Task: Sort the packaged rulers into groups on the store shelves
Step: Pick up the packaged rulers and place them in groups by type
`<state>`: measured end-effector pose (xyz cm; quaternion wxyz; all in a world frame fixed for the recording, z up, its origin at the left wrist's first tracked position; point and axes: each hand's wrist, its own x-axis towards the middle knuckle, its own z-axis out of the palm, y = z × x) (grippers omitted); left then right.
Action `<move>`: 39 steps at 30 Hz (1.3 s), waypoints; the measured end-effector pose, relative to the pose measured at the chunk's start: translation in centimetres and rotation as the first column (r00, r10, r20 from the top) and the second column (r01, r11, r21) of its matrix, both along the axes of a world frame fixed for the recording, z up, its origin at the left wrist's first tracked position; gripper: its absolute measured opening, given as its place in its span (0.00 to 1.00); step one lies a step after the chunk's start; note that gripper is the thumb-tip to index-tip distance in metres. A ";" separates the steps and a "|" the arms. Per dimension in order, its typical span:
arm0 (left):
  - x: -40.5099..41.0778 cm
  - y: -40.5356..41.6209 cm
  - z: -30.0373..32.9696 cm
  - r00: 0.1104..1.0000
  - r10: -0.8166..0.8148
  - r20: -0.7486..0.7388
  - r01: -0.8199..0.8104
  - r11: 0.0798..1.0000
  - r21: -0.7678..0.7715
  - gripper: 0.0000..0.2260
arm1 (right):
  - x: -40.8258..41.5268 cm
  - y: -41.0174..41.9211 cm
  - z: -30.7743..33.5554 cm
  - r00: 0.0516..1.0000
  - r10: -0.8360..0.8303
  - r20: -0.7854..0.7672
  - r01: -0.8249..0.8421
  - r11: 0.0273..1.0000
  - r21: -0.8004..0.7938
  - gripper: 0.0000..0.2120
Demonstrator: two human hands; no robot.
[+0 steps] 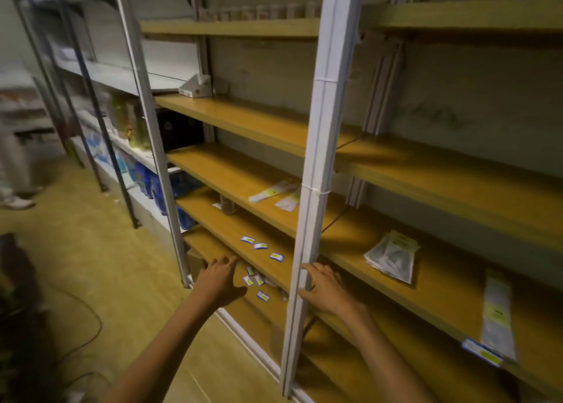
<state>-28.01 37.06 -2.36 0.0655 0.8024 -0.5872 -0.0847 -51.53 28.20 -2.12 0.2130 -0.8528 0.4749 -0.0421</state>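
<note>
Head view: the left hand (221,276) reaches toward the front edge of a low wooden shelf (213,217), its grip spread and holding nothing. The right hand (323,284) rests against the white upright post (316,146), grip also spread, fingers straight; the post hides part of its fingertips. Packaged rulers lie in separate spots: a long clear pack (498,314) near the right end of the shelf at hand height, cut short by blur; a stack of wider clear packets (391,256) on the same shelf; and two slim packs (275,191) one shelf higher, partly behind the post. Small blue-and-white packets (262,245) dot the lower shelf edge; their print is unreadable. The far left is blurred.
</note>
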 end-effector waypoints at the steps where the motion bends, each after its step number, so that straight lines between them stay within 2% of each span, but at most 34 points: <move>1: 2.0 -0.2 -0.2 1.000 0.008 -0.002 -0.008 1.000 0.002 0.35 | 1.9 -0.4 0.0 1.000 0.003 0.004 -0.003 1.000 -0.001 0.29; 9: 13.7 -4.0 -1.3 0.999 0.009 -0.054 -0.009 1.000 -0.003 0.37 | 14.2 -4.7 0.0 1.000 0.014 -0.020 -0.013 1.000 0.014 0.29; 19: 20.5 -17.1 -1.1 0.990 -0.143 0.007 0.143 0.989 -0.048 0.34 | 21.8 -15.6 -1.0 0.998 -0.064 -0.024 0.063 0.997 -0.038 0.30; 27: 22.5 -28.3 -0.1 0.956 -0.294 0.011 0.294 0.956 -0.015 0.34 | 24.1 -24.6 -1.5 0.966 -0.257 0.033 0.258 0.965 -0.037 0.28; 34: 21.2 -35.3 -0.3 0.905 -0.424 -0.030 0.424 0.906 0.000 0.33 | 23.3 -27.8 -1.7 0.900 -0.431 0.067 0.434 0.901 -0.031 0.29; 39: 19.2 -38.2 -1.5 0.844 -0.535 -0.024 0.536 0.844 0.017 0.32 | 22.7 -28.5 -2.1 0.845 -0.531 0.070 0.534 0.845 -0.035 0.26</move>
